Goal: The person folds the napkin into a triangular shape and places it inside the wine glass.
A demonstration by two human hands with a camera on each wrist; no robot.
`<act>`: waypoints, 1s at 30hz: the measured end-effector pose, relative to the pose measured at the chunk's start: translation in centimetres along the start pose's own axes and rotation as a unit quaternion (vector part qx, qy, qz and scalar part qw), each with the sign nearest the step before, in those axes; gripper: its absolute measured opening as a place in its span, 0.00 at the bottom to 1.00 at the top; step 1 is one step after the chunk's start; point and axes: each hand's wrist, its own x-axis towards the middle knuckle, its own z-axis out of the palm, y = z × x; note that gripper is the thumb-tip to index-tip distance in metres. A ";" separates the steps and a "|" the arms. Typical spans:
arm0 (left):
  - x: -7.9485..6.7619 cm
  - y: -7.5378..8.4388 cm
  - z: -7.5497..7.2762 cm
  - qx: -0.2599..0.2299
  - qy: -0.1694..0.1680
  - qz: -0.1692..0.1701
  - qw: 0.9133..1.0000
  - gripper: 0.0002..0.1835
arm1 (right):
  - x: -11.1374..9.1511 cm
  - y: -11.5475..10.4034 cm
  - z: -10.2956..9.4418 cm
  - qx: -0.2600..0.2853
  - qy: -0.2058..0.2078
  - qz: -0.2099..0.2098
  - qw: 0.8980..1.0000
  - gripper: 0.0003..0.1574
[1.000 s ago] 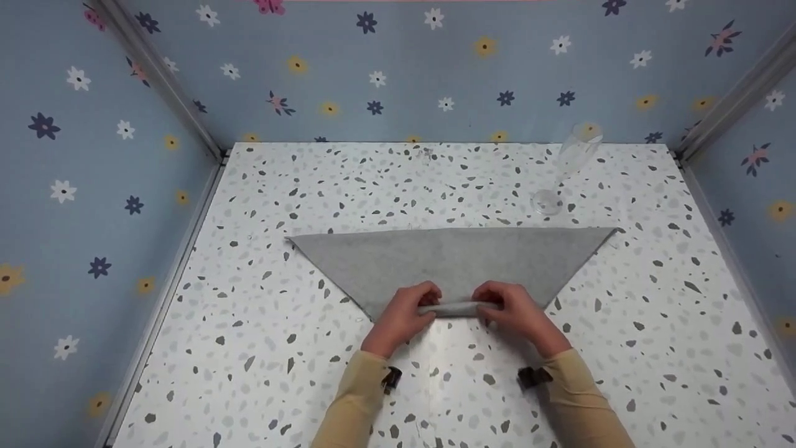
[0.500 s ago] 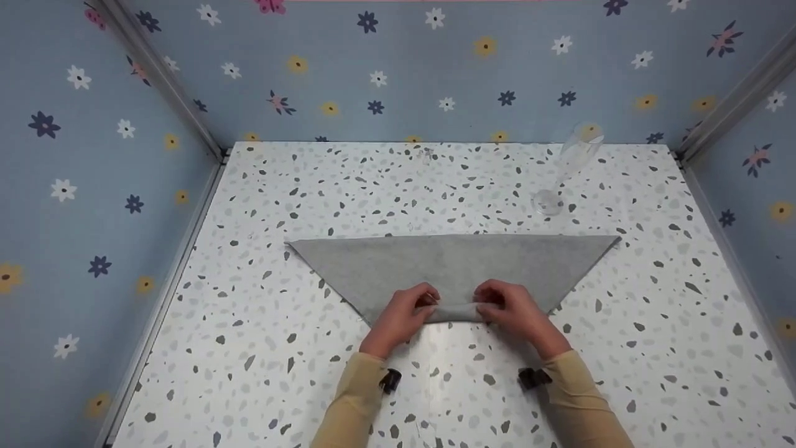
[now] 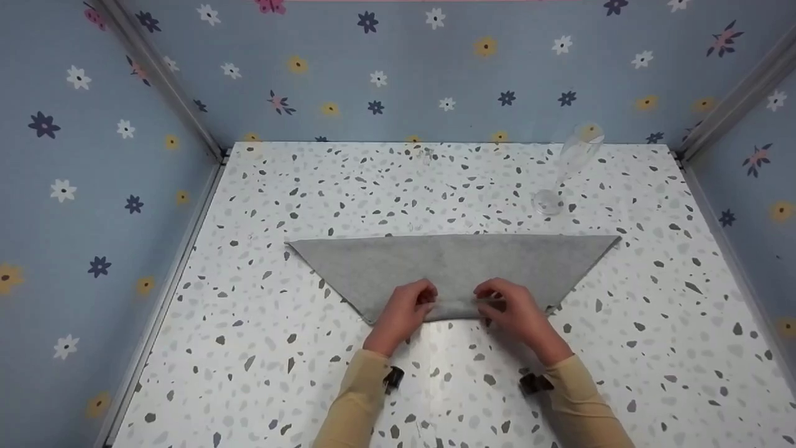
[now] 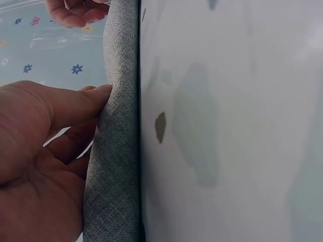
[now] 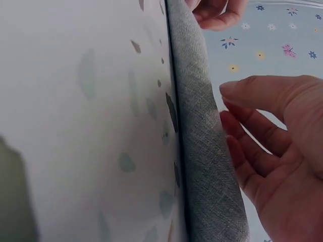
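A grey cloth napkin (image 3: 444,261) lies on the table, its long straight edge at the far side and its near edge turned into a narrow roll. My left hand (image 3: 401,314) pinches the left part of this roll; in the left wrist view the thumb presses at the edge of the roll (image 4: 118,151), with the other fingers partly hidden behind it. At the right part, my right hand (image 3: 519,317) has its thumb spread from loosely bent fingers. In the right wrist view its fingertips are right at the fabric, and the thumb tip stands just off it.
A clear champagne flute (image 3: 578,152) stands at the back right of the white speckled table (image 3: 249,373). Blue flowered panels (image 3: 423,68) rise behind and on both sides. Dark wrist devices (image 3: 393,378) hang by both cuffs.
The napkin has slid slightly toward me since one second ago, and its near edge lies rolled flatter. Lately the right thumb and fingers have loosened from the roll; the left hand stays nearly in place.
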 end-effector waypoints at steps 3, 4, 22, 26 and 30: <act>0.1 0.0 -0.1 0.005 0.005 0.006 1.000 0.06 | -0.5 -0.1 0.0 0.012 -0.001 -0.010 1.000 0.15; 0.1 -0.1 -0.1 0.005 0.008 0.008 1.000 0.06 | -0.6 0.0 0.0 0.014 -0.002 -0.013 1.000 0.16; 0.1 0.6 -0.4 -0.165 0.018 0.033 0.986 0.13 | 0.0 1.1 0.0 0.020 -0.042 0.027 0.999 0.25; 0.0 0.7 -0.2 -0.172 0.010 0.033 0.984 0.15 | 0.5 1.2 0.0 0.030 -0.042 0.043 0.998 0.22; -0.1 1.0 -0.2 -0.161 0.000 0.026 0.987 0.15 | 0.8 1.3 -0.1 0.037 -0.042 0.068 0.996 0.18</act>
